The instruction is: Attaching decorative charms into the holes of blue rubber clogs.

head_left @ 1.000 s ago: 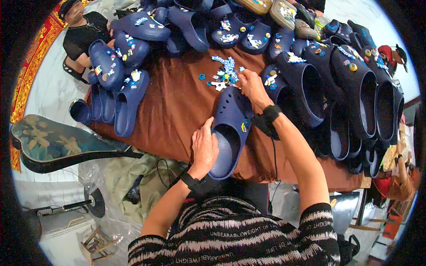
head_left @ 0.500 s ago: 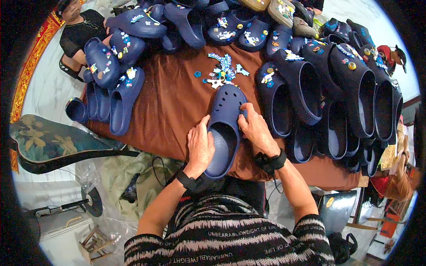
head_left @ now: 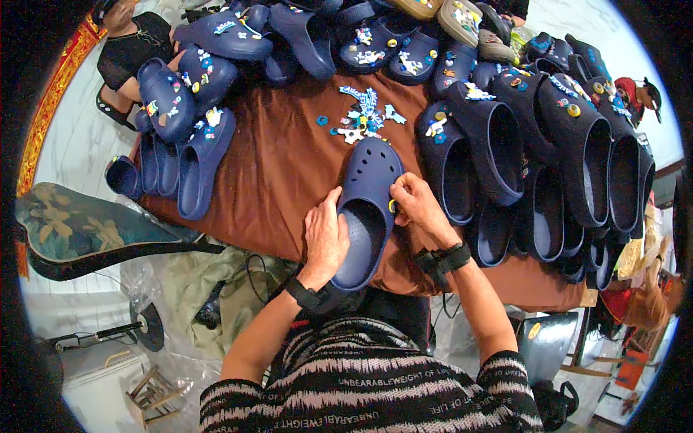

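Note:
A plain navy clog (head_left: 373, 167) with holes in its toe lies tilted on the brown cloth in front of me, toe pointing away. My left hand (head_left: 325, 234) grips its left side, thumb along the opening's edge. At the clog's right side my right hand (head_left: 421, 207) is closed in a pinch; whatever sits between the fingertips is hidden. Just below that pinch, a small yellow round piece (head_left: 392, 206) shows on the clog's side. Beyond the toe, a loose heap of small charms (head_left: 367, 119) in white, blue and yellow lies on the cloth.
Navy clogs with charms stand piled along the right (head_left: 500, 144), the far edge (head_left: 368, 52) and the left (head_left: 206, 164). The brown cloth (head_left: 278, 162) covers the table. A flower-patterned chair seat (head_left: 86, 224) is at the left. A person (head_left: 133, 61) in black is beyond the far left.
My right hand has drawn slightly right from the clog, its fingers now pinched together. The yellow round piece has come into sight. Clog and left hand stay put.

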Demonstrator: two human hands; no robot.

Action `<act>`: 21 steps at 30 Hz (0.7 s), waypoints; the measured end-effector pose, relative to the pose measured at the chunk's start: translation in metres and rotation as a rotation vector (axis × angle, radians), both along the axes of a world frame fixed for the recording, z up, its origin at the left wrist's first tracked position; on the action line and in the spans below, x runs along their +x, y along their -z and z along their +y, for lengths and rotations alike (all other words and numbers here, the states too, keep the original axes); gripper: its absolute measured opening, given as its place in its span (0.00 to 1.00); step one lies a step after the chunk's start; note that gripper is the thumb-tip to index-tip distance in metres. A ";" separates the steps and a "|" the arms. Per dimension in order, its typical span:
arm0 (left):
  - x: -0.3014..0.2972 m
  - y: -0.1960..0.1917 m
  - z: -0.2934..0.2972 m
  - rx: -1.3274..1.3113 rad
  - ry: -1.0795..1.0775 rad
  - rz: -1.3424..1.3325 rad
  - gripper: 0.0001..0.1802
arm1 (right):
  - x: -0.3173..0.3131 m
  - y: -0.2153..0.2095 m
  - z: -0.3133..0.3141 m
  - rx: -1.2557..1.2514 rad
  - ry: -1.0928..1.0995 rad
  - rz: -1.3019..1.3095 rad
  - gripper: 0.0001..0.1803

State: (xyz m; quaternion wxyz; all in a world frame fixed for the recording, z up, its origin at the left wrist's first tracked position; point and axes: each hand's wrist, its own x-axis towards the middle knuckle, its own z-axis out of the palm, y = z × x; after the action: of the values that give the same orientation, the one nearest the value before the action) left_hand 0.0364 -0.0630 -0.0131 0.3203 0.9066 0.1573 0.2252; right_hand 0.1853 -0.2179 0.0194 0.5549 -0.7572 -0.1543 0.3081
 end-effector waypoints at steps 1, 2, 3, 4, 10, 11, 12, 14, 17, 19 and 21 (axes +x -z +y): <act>0.000 -0.001 0.000 -0.006 0.010 -0.002 0.29 | -0.001 0.004 0.000 0.018 0.047 -0.019 0.13; 0.000 -0.001 0.000 -0.007 0.011 -0.001 0.29 | -0.002 0.007 0.001 0.036 0.094 -0.038 0.11; 0.000 -0.002 -0.001 -0.005 0.010 0.010 0.29 | -0.004 0.012 0.001 0.035 0.095 -0.037 0.11; 0.000 -0.002 -0.001 -0.002 0.008 0.022 0.29 | -0.005 0.016 0.001 0.060 0.134 -0.059 0.10; 0.001 0.001 -0.002 -0.053 -0.039 0.007 0.29 | -0.022 0.028 0.000 0.244 0.303 0.028 0.08; 0.001 0.000 -0.002 -0.054 -0.038 0.008 0.29 | -0.026 0.030 -0.001 0.350 0.385 0.109 0.07; 0.000 -0.001 -0.001 -0.074 -0.040 0.031 0.29 | -0.029 0.033 -0.003 0.348 0.386 0.110 0.07; 0.000 -0.002 -0.001 -0.093 -0.039 0.052 0.29 | -0.033 0.038 -0.005 0.446 0.377 0.229 0.07; 0.000 0.003 0.000 -0.063 -0.048 0.008 0.29 | -0.028 0.037 -0.008 0.413 0.368 0.141 0.10; 0.001 0.004 0.000 -0.069 -0.030 -0.005 0.29 | -0.016 0.029 -0.006 0.325 0.374 -0.052 0.11; -0.001 0.003 0.001 -0.053 -0.039 -0.007 0.29 | 0.005 0.016 0.008 0.295 0.341 -0.163 0.12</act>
State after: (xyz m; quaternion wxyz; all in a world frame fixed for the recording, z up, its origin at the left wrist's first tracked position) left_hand 0.0359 -0.0622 -0.0157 0.3401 0.8938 0.1799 0.2302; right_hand 0.1901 -0.2100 0.0036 0.6891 -0.7055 -0.1118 0.1220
